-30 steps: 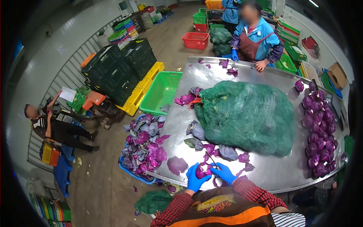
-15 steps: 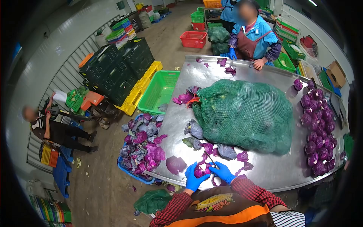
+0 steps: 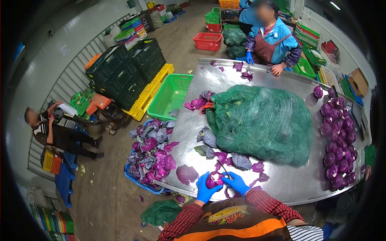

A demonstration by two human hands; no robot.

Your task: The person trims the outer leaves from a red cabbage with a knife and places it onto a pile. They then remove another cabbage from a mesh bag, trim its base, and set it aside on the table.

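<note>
My left hand [image 3: 206, 189], in a blue glove, is closed around the side of a small purple cabbage [image 3: 213, 181] at the table's near edge. My right hand [image 3: 238, 184], also gloved in blue, grips a slim dark knife [image 3: 223, 168] whose blade points away to the upper left over the cabbage. The fingertips of that hand are close against the cabbage. Loose purple leaves [image 3: 257, 166] lie just beyond my hands, and one large leaf [image 3: 187, 174] rests to their left. A big green mesh sack [image 3: 261, 122], filled and lying on its side, takes up the middle of the table.
Purple cabbages [image 3: 339, 140] are piled along the right of the metal table [image 3: 185, 140]. A blue tub [image 3: 132, 176] heaped with leaves and a green crate [image 3: 167, 96] stand left. A co-worker [image 3: 269, 40] is at the far edge; another person [image 3: 52, 128] stands at left.
The view has shifted slightly. My hands, the cabbage and the knife keep almost the same position. The person at left has moved the head and arms a little.
</note>
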